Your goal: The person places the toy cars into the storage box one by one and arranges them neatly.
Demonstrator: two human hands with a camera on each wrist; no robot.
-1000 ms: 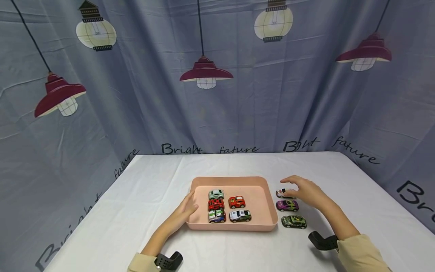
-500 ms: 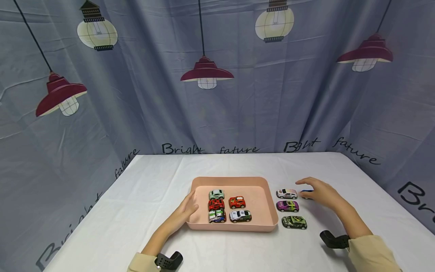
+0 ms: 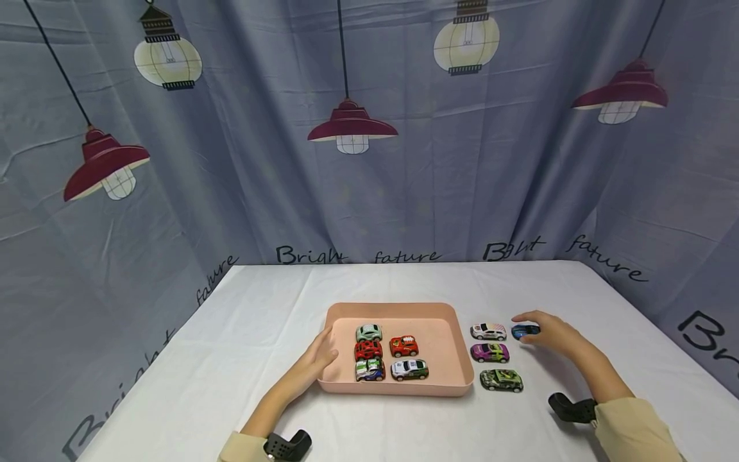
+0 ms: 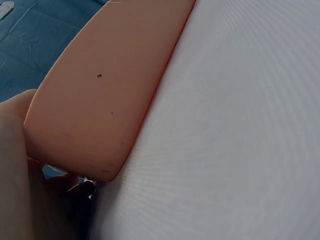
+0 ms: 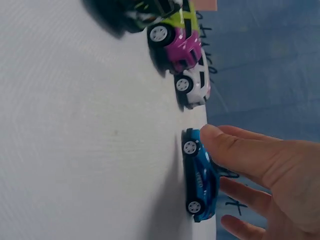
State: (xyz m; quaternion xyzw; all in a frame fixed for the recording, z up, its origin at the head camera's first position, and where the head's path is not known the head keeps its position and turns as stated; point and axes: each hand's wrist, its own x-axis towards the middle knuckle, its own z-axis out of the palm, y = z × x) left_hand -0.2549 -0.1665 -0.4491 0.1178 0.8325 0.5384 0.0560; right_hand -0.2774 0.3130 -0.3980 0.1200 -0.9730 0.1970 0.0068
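Observation:
My left hand (image 3: 316, 356) grips the left side of a peach-coloured tray (image 3: 398, 390), thumb over its wall. The left wrist view shows the tray's outer wall (image 4: 95, 95) at close range, with the fingers partly hidden. On the table right of the tray sits a blue toy car (image 3: 524, 332). My right hand (image 3: 554, 333) is around it with loosely spread fingers. In the right wrist view the thumb (image 5: 227, 145) lies close against one end of the blue toy car (image 5: 200, 175), whose wheels are near the tabletop; whether the fingers behind it touch cannot be seen.
Left of the blue car stands a white toy car (image 3: 488, 332); a purple one (image 3: 489, 352) and a green camouflage one (image 3: 501, 380) are nearer. Several toy cars, including a red one (image 3: 403, 346), lie inside the tray. A blue-grey curtain (image 3: 404, 192) hangs behind the table.
My right hand has moved right, from over the white toy car to around the blue one, which now shows more fully. The left hand has stayed on the tray.

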